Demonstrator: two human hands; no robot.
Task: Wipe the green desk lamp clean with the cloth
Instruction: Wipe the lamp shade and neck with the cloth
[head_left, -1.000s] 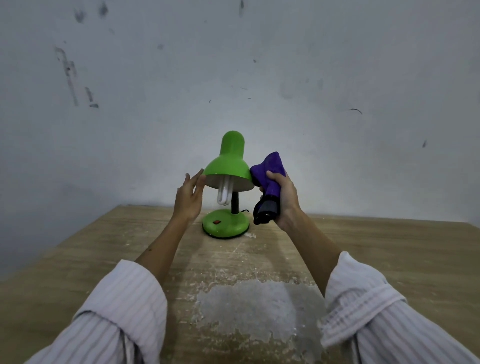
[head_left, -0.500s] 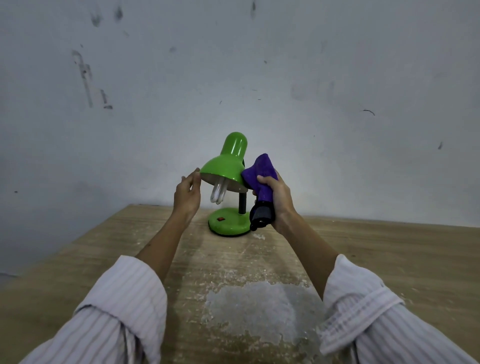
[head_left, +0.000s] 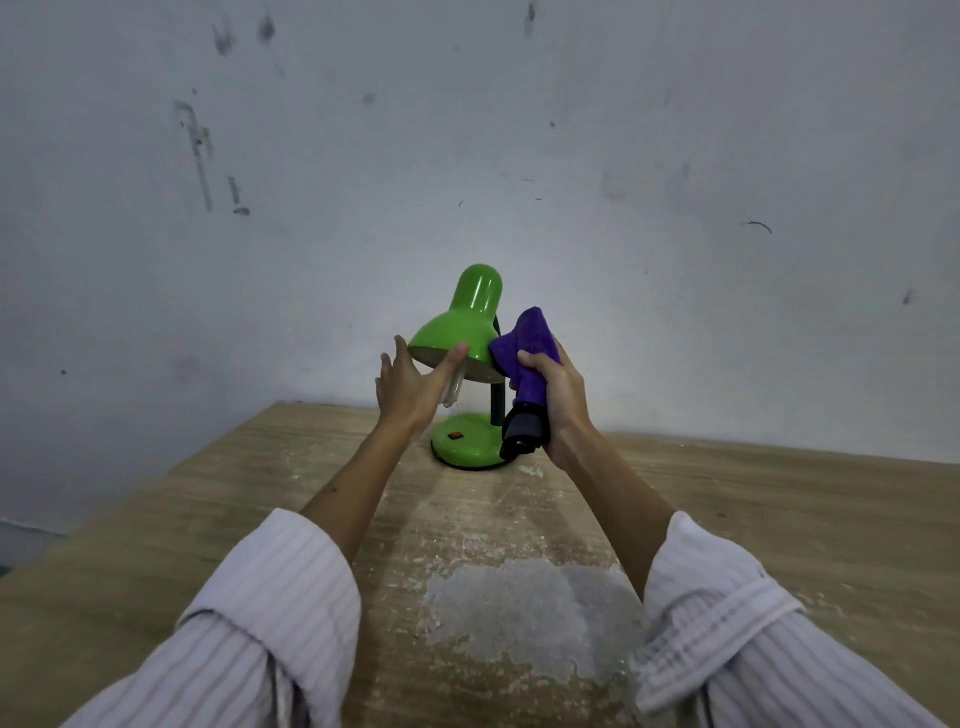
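A glossy green metal desk lamp (head_left: 467, 374) with a bell-shaped shade stands on its round base toward the far edge of the worn wooden table (head_left: 779, 519), at about 12 o'clock from the person. The left hand (head_left: 410, 387) is released, fingers straight, thumb touching the shade's rim at the lamp's 9 o'clock — steadying, not gripping. The right hand (head_left: 556, 395) is clenched round a bunched purple cloth (head_left: 527, 345), whose top presses the shade's edge at 3 o'clock; a dark grey end of the bundle hangs below the fist, and whether that is cloth or something else cannot be told. A white spiral bulb (head_left: 453, 387) sticks out beneath the shade, partly behind the left hand.

Risks, as a judgement: the shade sits tilted on a thin neck, so a hard wipe from the right could swing it or tip the light base — the open left hand gives little hold. Left fingers lie close to the exposed bulb; a slip could knock it. The dangling end could snag the neck.
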